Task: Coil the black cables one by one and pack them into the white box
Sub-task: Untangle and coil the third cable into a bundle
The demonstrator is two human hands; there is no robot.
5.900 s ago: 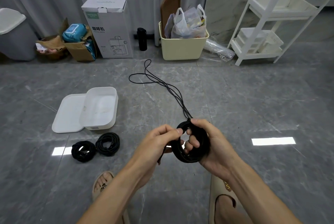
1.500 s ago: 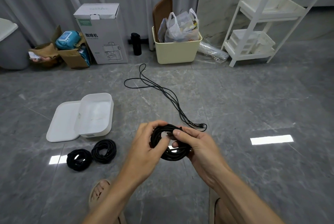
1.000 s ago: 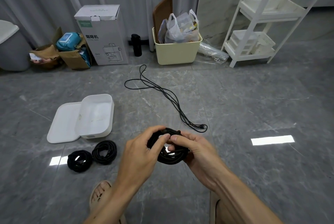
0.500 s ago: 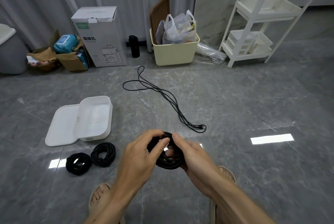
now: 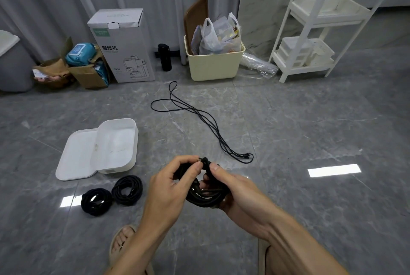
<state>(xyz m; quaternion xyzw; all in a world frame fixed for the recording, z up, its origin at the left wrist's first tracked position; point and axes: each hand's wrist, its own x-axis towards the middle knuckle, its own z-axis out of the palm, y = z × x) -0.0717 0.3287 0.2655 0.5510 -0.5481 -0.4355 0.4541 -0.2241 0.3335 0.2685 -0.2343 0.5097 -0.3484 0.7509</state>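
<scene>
Above a grey tiled floor, a person's left hand [image 5: 169,186] pinches the plug end of a coiled black cable [image 5: 205,197] while the right hand [image 5: 235,190] curls round the bundle, thumb pressed on top. Left of the hands, the open white box [image 5: 115,141] sits with its lid [image 5: 75,159] alongside; two finished coils [image 5: 111,195] lie just before it, and a loose black cable [image 5: 199,119] trails beyond.

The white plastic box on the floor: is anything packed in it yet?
Empty. The white plastic box shows only its bare inside; two black coiled cables lie on the floor beside it.
</scene>
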